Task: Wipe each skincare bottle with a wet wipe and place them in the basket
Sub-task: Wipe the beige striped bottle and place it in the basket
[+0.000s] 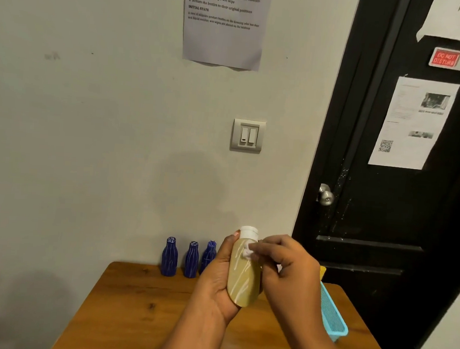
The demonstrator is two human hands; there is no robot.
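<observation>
Tan bottle (243, 279) wiped above wooden table (121, 316).
Turquoise basket (333, 315) at the table's right edge, contents hidden; three blue bottles (191, 259) along the wall. Left hand (216, 277) curls round the bottle; right hand (290, 271) pinches a wipe (248, 252) against it.

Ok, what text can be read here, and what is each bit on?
Wall sheet: "Wipe the dust and liquid residue off the skincare product bottles using a wet wipe"
Same sheet: "Return the bottles to their original positions"
Same sheet: "INITIAL STATE"; lines below blurred
Red door sign: "DO NOT DISTURB"
Paper at top right: "Machin", cut off
Door printout: too small
Tan bottle, blue bottles: nothing legible
</observation>
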